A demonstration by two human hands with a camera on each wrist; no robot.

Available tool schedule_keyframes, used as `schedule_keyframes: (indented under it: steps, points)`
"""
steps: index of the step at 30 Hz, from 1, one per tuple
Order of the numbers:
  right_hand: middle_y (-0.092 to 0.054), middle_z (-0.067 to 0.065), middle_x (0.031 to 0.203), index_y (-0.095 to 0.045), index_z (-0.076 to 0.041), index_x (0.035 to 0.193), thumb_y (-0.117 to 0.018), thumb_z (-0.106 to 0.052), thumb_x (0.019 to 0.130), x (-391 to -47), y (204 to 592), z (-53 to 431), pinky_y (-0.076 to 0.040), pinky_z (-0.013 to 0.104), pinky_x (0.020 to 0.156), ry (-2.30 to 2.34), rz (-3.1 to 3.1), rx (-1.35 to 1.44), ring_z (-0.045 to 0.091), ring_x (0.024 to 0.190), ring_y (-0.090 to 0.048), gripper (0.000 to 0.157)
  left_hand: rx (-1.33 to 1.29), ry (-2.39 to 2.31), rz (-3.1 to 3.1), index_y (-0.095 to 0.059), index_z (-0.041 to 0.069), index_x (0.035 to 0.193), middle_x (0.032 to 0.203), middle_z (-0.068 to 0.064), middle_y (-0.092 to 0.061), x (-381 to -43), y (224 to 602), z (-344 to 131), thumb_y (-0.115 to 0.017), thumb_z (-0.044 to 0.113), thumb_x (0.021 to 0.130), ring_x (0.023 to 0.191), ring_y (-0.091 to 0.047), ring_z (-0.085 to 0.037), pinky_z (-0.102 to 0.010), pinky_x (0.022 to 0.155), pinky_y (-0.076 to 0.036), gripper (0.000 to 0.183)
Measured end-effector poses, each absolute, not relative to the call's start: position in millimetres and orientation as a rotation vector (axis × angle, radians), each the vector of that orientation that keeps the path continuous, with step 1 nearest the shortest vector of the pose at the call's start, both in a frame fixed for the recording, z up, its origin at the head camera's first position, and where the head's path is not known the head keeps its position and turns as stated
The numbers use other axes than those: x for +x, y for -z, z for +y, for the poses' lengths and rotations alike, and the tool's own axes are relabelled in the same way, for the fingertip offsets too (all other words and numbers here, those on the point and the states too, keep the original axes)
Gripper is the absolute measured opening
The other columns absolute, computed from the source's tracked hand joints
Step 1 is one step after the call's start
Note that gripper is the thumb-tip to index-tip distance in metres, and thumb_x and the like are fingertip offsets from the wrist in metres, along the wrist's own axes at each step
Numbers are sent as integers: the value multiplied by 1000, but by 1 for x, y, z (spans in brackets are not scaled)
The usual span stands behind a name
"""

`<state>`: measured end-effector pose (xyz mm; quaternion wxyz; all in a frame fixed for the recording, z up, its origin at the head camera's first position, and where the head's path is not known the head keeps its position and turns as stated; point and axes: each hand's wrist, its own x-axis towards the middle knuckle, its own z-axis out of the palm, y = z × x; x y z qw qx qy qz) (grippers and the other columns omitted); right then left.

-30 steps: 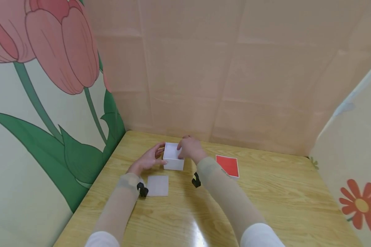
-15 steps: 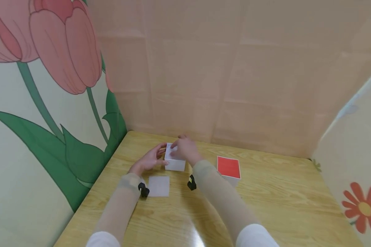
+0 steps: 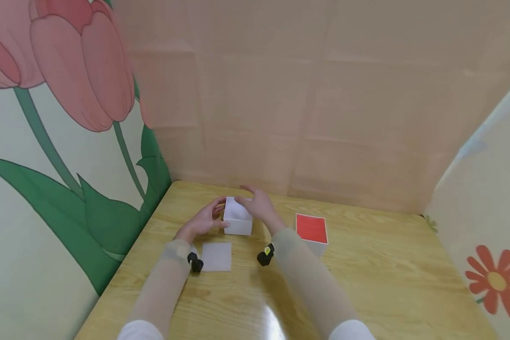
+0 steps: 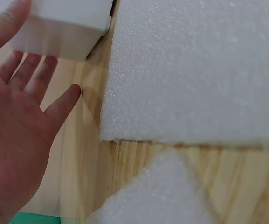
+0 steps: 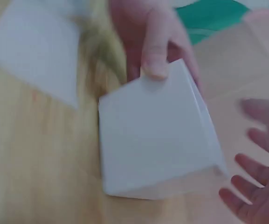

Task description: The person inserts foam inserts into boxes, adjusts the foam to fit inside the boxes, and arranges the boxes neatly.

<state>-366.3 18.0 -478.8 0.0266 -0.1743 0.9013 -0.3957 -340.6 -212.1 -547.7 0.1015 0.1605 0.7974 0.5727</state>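
Observation:
A square white box (image 3: 238, 227) stands on the table, its open top showing a white surface inside. My left hand (image 3: 203, 219) grips the box from the left, thumb on the near face and fingers round the far side. In the right wrist view that thumb presses the white wall of the box (image 5: 153, 135). My right hand (image 3: 260, 208) hovers at the box's upper right, fingers spread and holding nothing. The right wrist view shows these loose fingers of the right hand (image 5: 260, 182) beside the box, slightly blurred.
A white foam sheet (image 3: 216, 257) lies on the wooden table (image 3: 386, 264) in front of the box. Another piece of foam (image 4: 157, 196) is beside it in the left wrist view. To the right stands a white box with a red top (image 3: 312, 229). A pinkish curtain (image 3: 306, 104) hangs behind.
My right hand's fingers reached down over the box top, moved left, then straightened and drew back to the right. The left hand keeps its hold on the box.

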Motion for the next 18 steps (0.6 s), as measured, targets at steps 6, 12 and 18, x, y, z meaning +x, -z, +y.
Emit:
schedule_keyframes:
  steps: [6,12,18]
  points:
    - [-50,10,162,-42,-18,165,-80,-45,97,-353,503,34,-35,56,124,1847,2431,-400,35,154,-38,83,455,-1688,2358,-19,7,171,175,-13,-25,-339,546,-217,-84,13,95,159,-29,-35,-53,129,-25,100]
    - [-37,11,171,-31,-14,169,-87,-33,93,-343,528,46,-33,56,126,1926,2345,-491,34,159,-28,96,492,-1653,2359,-18,6,171,176,-14,-23,-339,545,-216,-82,12,96,159,-29,-36,-52,129,-25,99]
    - [-33,6,173,-32,-16,169,-91,-24,89,-337,545,55,-33,54,126,1900,2308,-477,31,160,-27,100,513,-1634,2354,-17,4,170,176,-15,-21,-337,545,-212,-80,8,96,159,-28,-38,-52,130,-24,98]
